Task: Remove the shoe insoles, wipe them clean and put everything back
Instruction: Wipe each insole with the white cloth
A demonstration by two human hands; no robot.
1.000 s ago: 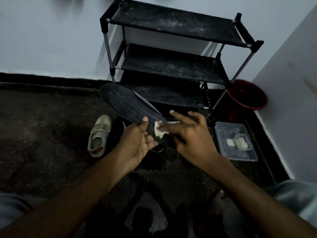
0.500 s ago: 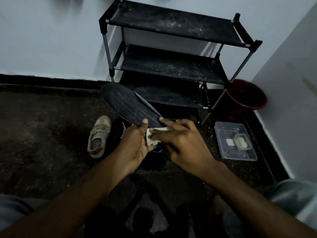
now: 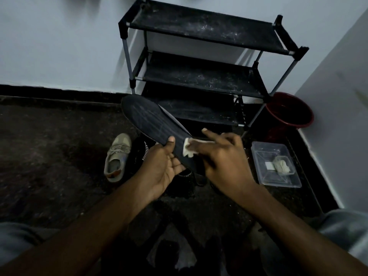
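Note:
A long black insole [image 3: 147,120] slants up to the left in front of the shoe rack. My left hand [image 3: 163,164] holds its lower end from beneath, thumb on the top face. My right hand [image 3: 221,158] presses a small white wipe [image 3: 189,149] onto the insole beside that thumb, index finger stretched out, and hides most of the wipe. On the floor a beige sneaker [image 3: 117,157] lies to the left, and a black shoe [image 3: 143,154] sits partly hidden behind my left hand.
A black three-shelf shoe rack [image 3: 201,74] stands against the white wall. A red bucket [image 3: 289,114] sits in the right corner, with a clear plastic tub [image 3: 266,176] holding pale wipes in front of it. The floor is dark carpet [image 3: 49,156].
My right hand slid the wipe down toward my left thumb, then back up and to the right along the insole. The left hand and insole stayed almost still.

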